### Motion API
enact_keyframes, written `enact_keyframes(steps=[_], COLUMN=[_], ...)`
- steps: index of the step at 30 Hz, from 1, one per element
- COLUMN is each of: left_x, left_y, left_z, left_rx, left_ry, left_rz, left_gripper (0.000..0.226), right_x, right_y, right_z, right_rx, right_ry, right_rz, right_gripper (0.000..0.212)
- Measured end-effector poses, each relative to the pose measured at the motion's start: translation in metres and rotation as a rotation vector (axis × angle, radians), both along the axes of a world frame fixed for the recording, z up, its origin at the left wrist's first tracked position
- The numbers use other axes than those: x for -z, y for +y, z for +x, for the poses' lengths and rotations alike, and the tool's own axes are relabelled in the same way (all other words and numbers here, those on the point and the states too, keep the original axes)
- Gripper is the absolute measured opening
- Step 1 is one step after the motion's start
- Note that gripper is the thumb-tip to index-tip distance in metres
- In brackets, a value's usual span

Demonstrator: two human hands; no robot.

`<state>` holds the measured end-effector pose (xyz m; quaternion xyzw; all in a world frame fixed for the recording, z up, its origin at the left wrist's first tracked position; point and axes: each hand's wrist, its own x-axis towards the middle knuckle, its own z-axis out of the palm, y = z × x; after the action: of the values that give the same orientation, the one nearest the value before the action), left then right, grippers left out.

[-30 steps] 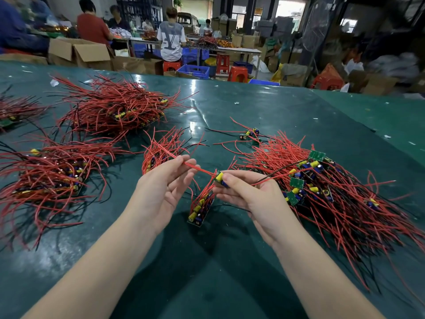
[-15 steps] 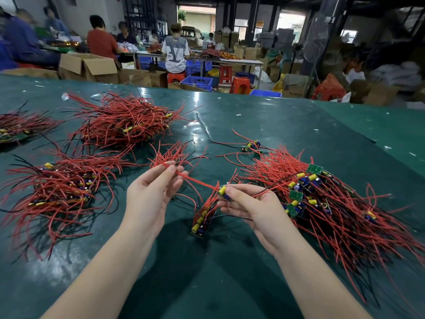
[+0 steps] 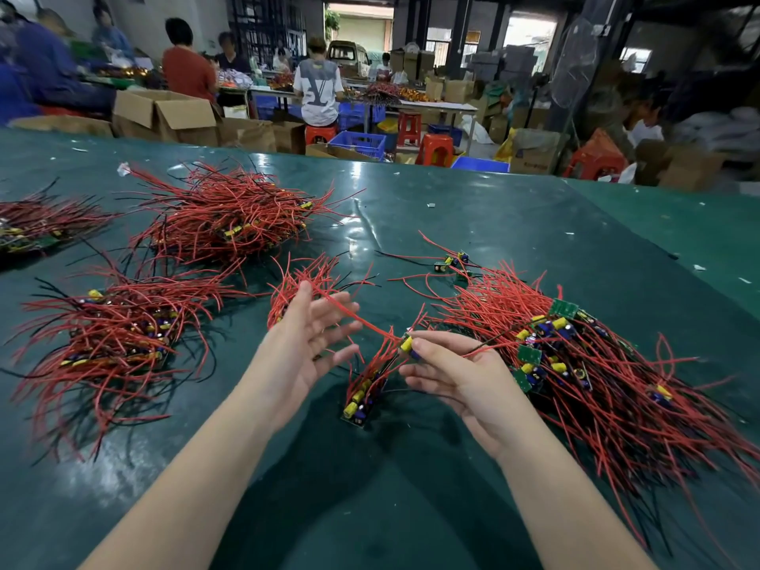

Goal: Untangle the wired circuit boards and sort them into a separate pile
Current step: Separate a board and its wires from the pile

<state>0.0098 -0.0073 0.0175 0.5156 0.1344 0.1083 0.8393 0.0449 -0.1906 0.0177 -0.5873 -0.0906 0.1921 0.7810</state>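
Compared with the frame half a second earlier, the left hand [image 3: 306,343] has let go of the red wire [image 3: 362,320]: its fingers, then closed on the lead, are now spread and blurred with motion, palm toward the right, and the wire runs across them without being pinched. Right hand [image 3: 456,372] remains in place, thumb and forefinger pinching a circuit board [image 3: 407,343] by its yellow capacitor end, above the green table [image 3: 411,499]. From this board the red wire stretches up and to the left, past the left fingers, toward a small sorted bundle [image 3: 304,277] lying just beyond that hand. Directly below the held board, a short row of boards [image 3: 362,399] with yellow and blue parts lies on the table between the two forearms, its red leads rising toward the right hand. Right of the right hand sprawls the large tangled heap [image 3: 575,364] of boards and red wires, touching the wrist region. Left of the left hand lie three further wire piles: near left [image 3: 111,335], far centre [image 3: 230,220] and far left edge [image 3: 37,228], well apart from each other. Seated workers [image 3: 316,88] and cardboard boxes [image 3: 172,115] occupy the background.
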Motion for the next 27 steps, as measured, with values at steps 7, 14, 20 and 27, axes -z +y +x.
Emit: enact_keyframes(steps=[7, 14, 20, 27], left_x=[0.018, 0.02, 0.018, 0.016], left_y=[-0.026, -0.028, -0.032, -0.028], left_z=[-0.003, -0.002, -0.006, -0.009], left_rx=[0.235, 0.07, 0.061, 0.108], left_ry=[-0.088, -0.102, -0.095, -0.097], left_rz=[0.253, 0.121, 0.117, 0.044], left_gripper=[0.048, 0.039, 0.04, 0.027], right_x=[0.002, 0.005, 0.005, 0.002], right_y=[0.0, 0.0, -0.002, -0.004], right_z=[0.0, 0.005, 0.006, 0.004], right_rx=[-0.039, 0.036, 0.054, 0.095], right_ry=[-0.046, -0.067, -0.115, -0.153], right_rz=[0.08, 0.174, 0.113, 0.059], right_gripper=[0.01, 0.009, 0.011, 0.011])
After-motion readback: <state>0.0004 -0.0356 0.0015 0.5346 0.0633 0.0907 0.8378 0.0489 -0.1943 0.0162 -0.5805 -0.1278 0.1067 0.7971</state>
